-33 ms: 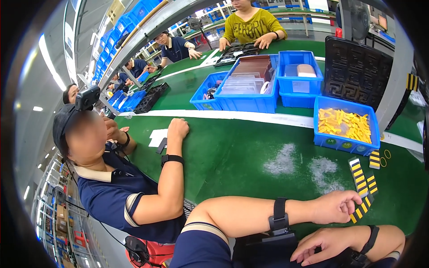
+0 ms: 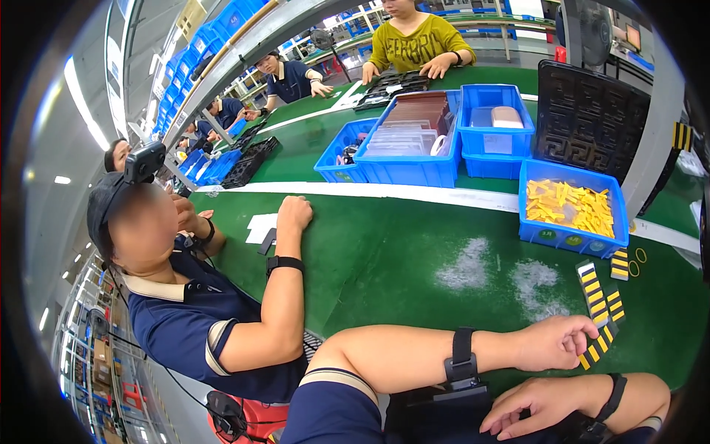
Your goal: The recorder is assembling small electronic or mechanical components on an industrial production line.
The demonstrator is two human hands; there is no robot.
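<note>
My left hand (image 2: pixel 558 343) rests on the green tabletop (image 2: pixel 384 274) with its fingers curled loosely inward, and nothing shows in them. Close to its fingertips lie black-and-yellow striped strips (image 2: pixel 594 292). Below it, nearer to me, my right hand (image 2: pixel 534 405) reaches in from the right with fingers stretched and slightly apart, holding nothing, over something dark at my lap. Each of my wrists wears a black strap. Two whitish patches of fine scraps (image 2: pixel 534 285) lie on the tabletop just beyond my left hand.
A blue bin of yellow pieces (image 2: pixel 568 209) stands beyond my hands. Farther back are blue bins with clear and brown sheets (image 2: pixel 409 137) and an upright black tray (image 2: pixel 588 122). A metal post (image 2: pixel 654 111) rises at right. A co-worker's forearm (image 2: pixel 285 274) rests on the table at left.
</note>
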